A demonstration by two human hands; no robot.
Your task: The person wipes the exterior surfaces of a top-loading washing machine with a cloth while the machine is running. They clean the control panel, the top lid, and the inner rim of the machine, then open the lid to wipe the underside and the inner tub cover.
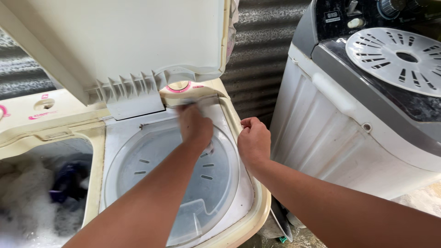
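Suds and a dark garment [69, 183] sit in the wash tub [94, 151] at near left — untouched for now. Just right of it is the spinner compartment, its clear round inner cover [156, 170] lying flat over the drum. My left hand [195, 126] is down on the far edge of that cover, blurred, fingers curled; I cannot tell whether it grips the cover's rim or something small beneath it. My right hand [254, 140] is closed narrow on the cream rim [234, 117] of the washer's right side, steadying it. Farther back the outer lid [115, 41] stands raised, with a pink dial [179, 86] at its foot. A second, grey-topped washer [363, 115] stands to the right.

I judge the step to be working the inner cover at its far edge — the next move calls for a sure pinch there, right hand bracing.
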